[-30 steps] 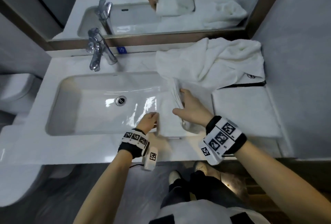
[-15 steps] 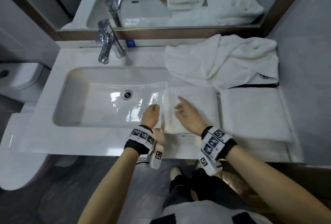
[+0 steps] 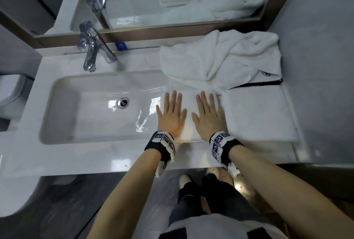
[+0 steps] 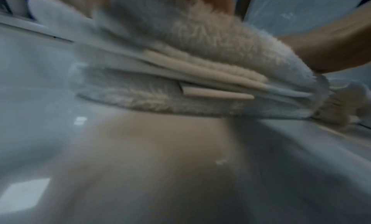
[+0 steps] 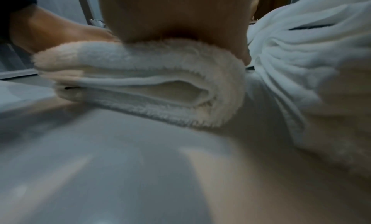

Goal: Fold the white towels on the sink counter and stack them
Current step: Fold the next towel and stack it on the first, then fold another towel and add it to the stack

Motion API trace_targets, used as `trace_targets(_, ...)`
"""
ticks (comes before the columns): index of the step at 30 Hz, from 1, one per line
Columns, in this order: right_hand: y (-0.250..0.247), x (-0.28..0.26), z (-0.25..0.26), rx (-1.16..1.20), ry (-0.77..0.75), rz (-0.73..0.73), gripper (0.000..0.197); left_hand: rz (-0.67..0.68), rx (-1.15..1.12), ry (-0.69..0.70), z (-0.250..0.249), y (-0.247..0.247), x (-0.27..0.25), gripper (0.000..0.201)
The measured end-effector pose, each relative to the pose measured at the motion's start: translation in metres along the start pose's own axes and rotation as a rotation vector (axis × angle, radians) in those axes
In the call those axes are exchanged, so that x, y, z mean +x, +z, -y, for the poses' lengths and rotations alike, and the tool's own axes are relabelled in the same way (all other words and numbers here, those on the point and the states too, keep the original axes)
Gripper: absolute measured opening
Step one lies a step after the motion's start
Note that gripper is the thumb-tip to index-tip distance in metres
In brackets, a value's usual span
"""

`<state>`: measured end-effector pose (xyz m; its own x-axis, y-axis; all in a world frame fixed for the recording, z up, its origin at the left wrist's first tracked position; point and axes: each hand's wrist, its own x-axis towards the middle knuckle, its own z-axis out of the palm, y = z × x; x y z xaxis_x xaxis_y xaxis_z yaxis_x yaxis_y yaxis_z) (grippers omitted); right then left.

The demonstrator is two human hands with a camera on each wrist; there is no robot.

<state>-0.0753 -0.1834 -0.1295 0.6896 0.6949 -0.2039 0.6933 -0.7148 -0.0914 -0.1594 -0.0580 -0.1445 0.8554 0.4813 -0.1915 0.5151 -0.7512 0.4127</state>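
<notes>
A small folded white towel [image 3: 188, 104] lies on the counter just right of the basin. My left hand [image 3: 171, 112] and right hand [image 3: 207, 113] press flat on top of it, side by side, fingers straight and spread. The wrist views show its stacked layers [image 4: 200, 78] and rounded fold [image 5: 160, 87] under my palms. A larger folded white towel [image 3: 256, 116] lies to its right. Behind both sits a crumpled white towel [image 3: 220, 60] with a black stripe and logo.
The white sink basin [image 3: 63, 108] with its drain [image 3: 123, 102] fills the left. A chrome faucet [image 3: 92, 51] stands at the back edge below the mirror [image 3: 134, 9]. A grey wall [image 3: 321, 66] closes the right side. The counter's front edge [image 3: 95, 168] is near me.
One second ago my right hand held the towel's folded edge and my left pinched its corner. The fold was laid down, and both hands now lie flat on the towel.
</notes>
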Motion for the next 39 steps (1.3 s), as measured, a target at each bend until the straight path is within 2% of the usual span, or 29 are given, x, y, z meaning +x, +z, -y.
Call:
trace_targets(3, -0.005, 0.003, -0.006, 0.109, -0.053, 0.061, 0.065, -0.053, -0.115, -0.066, -0.004, -0.005, -0.005, 0.066)
trace_targets(4, -0.008, 0.002, -0.009, 0.223, -0.065, 0.073, 0.066, -0.116, -0.209, -0.138, -0.005, -0.008, -0.008, 0.075)
trace_targets(6, -0.013, -0.002, -0.013, 0.475, -0.026, 0.021, 0.066, -0.188, -0.510, -0.375, -0.004, -0.016, -0.015, 0.094)
trace_targets(7, -0.015, -0.006, -0.015, 0.568, 0.039, -0.022, 0.067, -0.164, -0.645, -0.502, -0.001, -0.020, -0.016, 0.099)
trace_targets(9, -0.020, -0.011, -0.018, 0.713, 0.208, -0.024, 0.070, -0.003, -0.714, -0.680, 0.003, -0.029, -0.018, 0.090)
trace_targets(11, -0.027, -0.010, -0.022, 0.803, 0.316, 0.057, 0.072, 0.116, -0.675, -0.717, 0.003, -0.039, -0.017, 0.074)
trace_targets(13, -0.038, -0.007, -0.027, 0.857, 0.334, 0.125, 0.070, 0.140, -0.673, -0.687, -0.002, -0.047, -0.013, 0.066)
trace_targets(15, -0.050, -0.007, -0.036, 0.957, 0.326, 0.113, 0.066, 0.093, -0.710, -0.638, -0.012, -0.055, -0.008, 0.062)
trace_targets(18, -0.074, -0.012, -0.061, 1.140, 0.359, -0.032, 0.063, 0.051, -0.779, -0.551, -0.038, -0.064, 0.003, 0.061)
trace_targets(20, -0.089, -0.017, -0.089, 1.247, 0.380, -0.120, 0.061, 0.075, -0.831, -0.466, -0.064, -0.065, 0.008, 0.054)
trace_targets(22, -0.101, -0.025, -0.120, 1.254, 0.392, -0.176, 0.059, 0.110, -0.823, -0.360, -0.092, -0.061, 0.014, 0.048)
trace_targets(26, -0.114, -0.044, -0.178, 1.066, 0.463, -0.321, 0.054, 0.177, -0.805, -0.252, -0.150, -0.037, 0.022, 0.055)
trace_targets(29, -0.114, -0.051, -0.199, 0.879, 0.514, -0.368, 0.050, 0.205, -0.802, -0.214, -0.180, -0.018, 0.023, 0.058)
trace_targets(33, -0.105, -0.056, -0.203, 0.722, 0.510, -0.347, 0.048, 0.252, -0.742, -0.204, -0.194, 0.002, 0.020, 0.068)
trace_targets(36, -0.094, -0.058, -0.200, 0.532, 0.511, -0.307, 0.054, 0.284, -0.617, -0.204, -0.193, 0.008, 0.019, 0.065)
trace_targets(38, -0.089, -0.057, -0.196, 0.425, 0.495, -0.322, 0.054, 0.229, -0.451, -0.190, -0.196, 0.005, 0.018, 0.059)
trace_targets(39, -0.087, -0.055, -0.194, 0.367, 0.468, -0.342, 0.053, 0.136, -0.309, -0.141, -0.196, 0.002, 0.019, 0.058)
